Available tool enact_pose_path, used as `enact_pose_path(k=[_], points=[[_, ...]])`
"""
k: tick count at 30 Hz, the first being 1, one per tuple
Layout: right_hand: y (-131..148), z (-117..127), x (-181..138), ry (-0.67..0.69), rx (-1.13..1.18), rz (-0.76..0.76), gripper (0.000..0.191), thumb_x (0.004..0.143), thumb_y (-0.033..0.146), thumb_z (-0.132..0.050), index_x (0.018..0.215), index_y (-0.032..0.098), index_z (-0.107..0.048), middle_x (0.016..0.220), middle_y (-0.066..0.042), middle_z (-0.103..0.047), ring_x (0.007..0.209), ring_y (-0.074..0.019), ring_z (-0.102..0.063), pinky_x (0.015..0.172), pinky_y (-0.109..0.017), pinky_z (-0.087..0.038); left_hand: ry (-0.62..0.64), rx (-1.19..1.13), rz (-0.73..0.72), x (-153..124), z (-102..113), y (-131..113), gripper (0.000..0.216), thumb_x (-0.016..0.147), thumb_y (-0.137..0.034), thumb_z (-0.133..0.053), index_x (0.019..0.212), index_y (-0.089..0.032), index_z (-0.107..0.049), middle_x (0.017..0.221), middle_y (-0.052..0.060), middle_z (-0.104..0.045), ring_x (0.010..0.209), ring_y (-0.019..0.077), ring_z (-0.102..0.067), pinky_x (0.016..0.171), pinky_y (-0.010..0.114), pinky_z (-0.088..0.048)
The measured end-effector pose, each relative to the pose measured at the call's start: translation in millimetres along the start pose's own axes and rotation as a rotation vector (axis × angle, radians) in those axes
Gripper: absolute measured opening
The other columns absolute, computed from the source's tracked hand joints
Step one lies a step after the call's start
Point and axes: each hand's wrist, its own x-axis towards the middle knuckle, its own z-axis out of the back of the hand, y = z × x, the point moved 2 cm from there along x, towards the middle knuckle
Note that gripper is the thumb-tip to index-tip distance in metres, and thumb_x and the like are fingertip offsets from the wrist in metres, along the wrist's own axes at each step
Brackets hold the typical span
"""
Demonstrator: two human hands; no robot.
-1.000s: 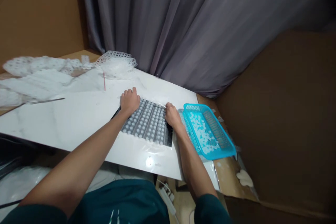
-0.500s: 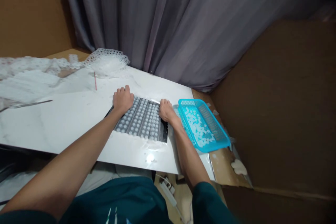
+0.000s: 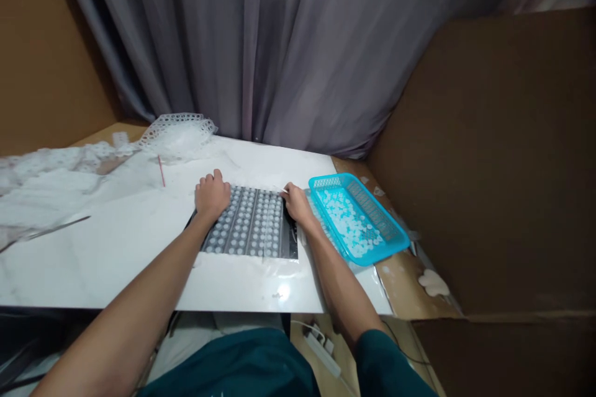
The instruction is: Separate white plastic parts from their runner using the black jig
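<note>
A dark sheet covered in rows of white dots lies flat on the white marble tabletop. My left hand rests curled on its far left corner, fingers closed, pressing it down. My right hand is at the sheet's far right corner, fingers pinched on a thin clear film edge that shows as a pale sliver by the fingertips. A blue plastic basket holding several small white discs stands just right of my right hand.
Punched-out white lace-like sheets are heaped at the table's far left. A thin red stick lies near them. A grey curtain hangs behind; brown cardboard walls stand left and right. A power strip lies on the floor below.
The camera has swung, so the table looks more level and centred. Both hands stay on the sheet's far corners; the right hand's pinched film edge shows again.
</note>
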Motion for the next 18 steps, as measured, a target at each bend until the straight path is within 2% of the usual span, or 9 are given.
enact_pose_path(k=[4, 9, 13, 18], points=[[-4.2, 1.1, -0.1, -0.08, 0.039, -0.093, 0.021, 0.11, 0.02, -0.042, 0.116, 0.019, -0.062, 0.104, -0.009, -0.074, 0.096, -0.0225, -0.066, 0.081, -0.028, -0.043, 0.0, -0.003, 0.006, 0.0, -0.3, -0.4, 0.039, 0.103, -0.032, -0.044, 0.134, -0.014, -0.058, 0.125, 0.022, -0.067, 0.122, 0.0383, -0.06, 0.103, 0.05, -0.044], [-0.5, 9.4, 0.5, -0.11, 0.082, -0.086, 0.023, 0.104, 0.017, -0.048, 0.111, 0.019, -0.07, 0.111, -0.01, -0.076, 0.102, -0.0231, -0.067, 0.09, -0.03, -0.045, 0.004, -0.015, 0.015, -0.1, -0.8, -0.5, 0.037, 0.103, -0.032, -0.045, 0.133, -0.015, -0.059, 0.125, 0.022, -0.068, 0.122, 0.038, -0.06, 0.104, 0.049, -0.044], [4.5, 16.4, -0.9, -0.063, 0.124, -0.029, 0.021, 0.101, 0.018, -0.055, 0.105, 0.02, -0.074, 0.112, -0.009, -0.077, 0.106, -0.0225, -0.069, 0.094, -0.03, -0.047, 0.01, -0.022, 0.02, -0.4, -0.7, 0.1, 0.038, 0.103, -0.032, -0.044, 0.134, -0.016, -0.059, 0.126, 0.021, -0.067, 0.123, 0.0381, -0.059, 0.105, 0.05, -0.043], [6.9, 19.6, -6.4, 0.043, 0.164, 0.035, 0.015, 0.093, 0.017, -0.066, 0.102, 0.022, -0.077, 0.101, -0.004, -0.079, 0.097, -0.0218, -0.071, 0.085, -0.028, -0.049, 0.02, -0.024, 0.019, -0.5, -0.4, 0.7, 0.038, 0.103, -0.033, -0.045, 0.135, -0.017, -0.058, 0.127, 0.021, -0.068, 0.123, 0.0374, -0.06, 0.105, 0.049, -0.043]])
